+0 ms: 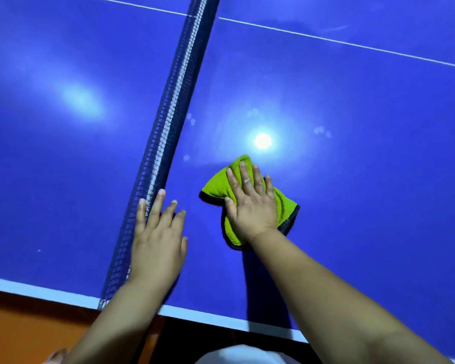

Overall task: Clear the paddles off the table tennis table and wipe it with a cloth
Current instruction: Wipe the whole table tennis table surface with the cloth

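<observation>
A lime-green cloth (pixel 217 186) with a dark hem lies bunched on the blue table tennis table (pixel 352 127), just right of the net. My right hand (pixel 252 203) presses flat on the cloth, fingers straight and spread. My left hand (pixel 158 237) rests flat on the table beside the net (pixel 166 132), its fingertips touching the net's lower part. No paddles are in view.
The net runs from the near white edge (pixel 208 316) up to the top of the frame, splitting the table into two halves. A white centre line (pixel 352 44) crosses the far right half. Bright lamp glare reflects above the cloth. Orange floor (pixel 24 332) lies below the table's edge.
</observation>
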The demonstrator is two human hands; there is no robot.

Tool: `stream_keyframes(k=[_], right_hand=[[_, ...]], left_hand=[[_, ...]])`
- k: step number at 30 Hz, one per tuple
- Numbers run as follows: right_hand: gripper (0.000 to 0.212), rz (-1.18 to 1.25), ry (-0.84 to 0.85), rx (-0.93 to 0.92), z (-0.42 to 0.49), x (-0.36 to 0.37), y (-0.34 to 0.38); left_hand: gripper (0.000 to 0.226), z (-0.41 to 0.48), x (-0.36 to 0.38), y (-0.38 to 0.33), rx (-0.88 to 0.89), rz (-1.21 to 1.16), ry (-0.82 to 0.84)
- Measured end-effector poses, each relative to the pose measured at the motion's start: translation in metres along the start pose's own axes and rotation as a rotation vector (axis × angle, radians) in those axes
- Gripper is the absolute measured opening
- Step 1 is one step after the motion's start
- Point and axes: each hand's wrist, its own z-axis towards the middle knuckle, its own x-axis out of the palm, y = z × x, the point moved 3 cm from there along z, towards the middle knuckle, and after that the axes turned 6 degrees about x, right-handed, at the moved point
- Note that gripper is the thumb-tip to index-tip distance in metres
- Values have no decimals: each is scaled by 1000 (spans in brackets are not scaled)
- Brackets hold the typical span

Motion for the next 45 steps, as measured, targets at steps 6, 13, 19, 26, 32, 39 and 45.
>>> stream_keyframes(k=[6,13,19,26,32,39,45], right_hand=[[64,30,-20,224,-5,-8,-123],[67,109,-63,486,-22,-14,-257],[68,163,-86,620,-37,-15,-346],[58,191,-142,930,-35,-19,-413],[59,239,-137,1119,6,-30,-364],[63,154,-96,749,62,-35,-209],[67,101,-18,418,87,-34,-53]], left_hand=[[53,39,3,-74,116,-13,34],[54,90,12,-176,295,-52,41],[56,125,20,-247,369,-123,30],[54,134,30,-258,337,-231,35],[51,131,32,-203,192,-299,24],[47,109,15,-100,37,-278,-62],[39,77,-8,15,-175,-171,-176]])
